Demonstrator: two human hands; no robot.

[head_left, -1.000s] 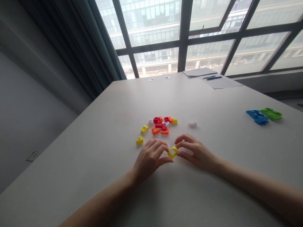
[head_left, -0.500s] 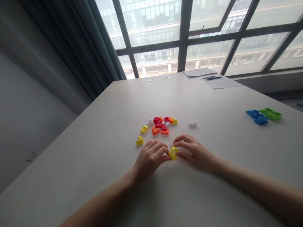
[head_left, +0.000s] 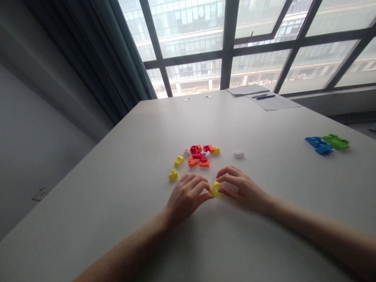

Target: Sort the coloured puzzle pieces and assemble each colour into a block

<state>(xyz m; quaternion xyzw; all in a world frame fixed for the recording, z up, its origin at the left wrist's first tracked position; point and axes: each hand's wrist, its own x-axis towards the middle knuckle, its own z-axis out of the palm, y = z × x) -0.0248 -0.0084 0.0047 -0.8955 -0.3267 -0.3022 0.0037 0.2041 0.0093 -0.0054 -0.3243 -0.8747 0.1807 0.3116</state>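
Between my two hands is a small yellow plastic building piece [head_left: 216,189] with an opening through its middle. My left hand [head_left: 190,193] pinches its left side between thumb and fingers. On the other side, the fingertips of my right hand [head_left: 239,185] close on its right edge. Just beyond my left hand lie a yellow piece [head_left: 173,175] and another yellow piece [head_left: 179,160]. A loose cluster of red pieces [head_left: 196,155], orange pieces [head_left: 193,162] and white ones sits behind them. One white piece [head_left: 239,154] lies apart, beyond my right hand.
Blue pieces [head_left: 320,145] and green pieces [head_left: 336,141] are piled on the right of the white table [head_left: 123,176]. Paper sheets [head_left: 276,103] with a pen [head_left: 266,96] lie at the far edge by the window. A dark curtain [head_left: 96,51] hangs at the left.
The yellow piece has turned slightly between my fingers. My right index and middle fingers have shifted a little; the pieces on the table stay where they were.
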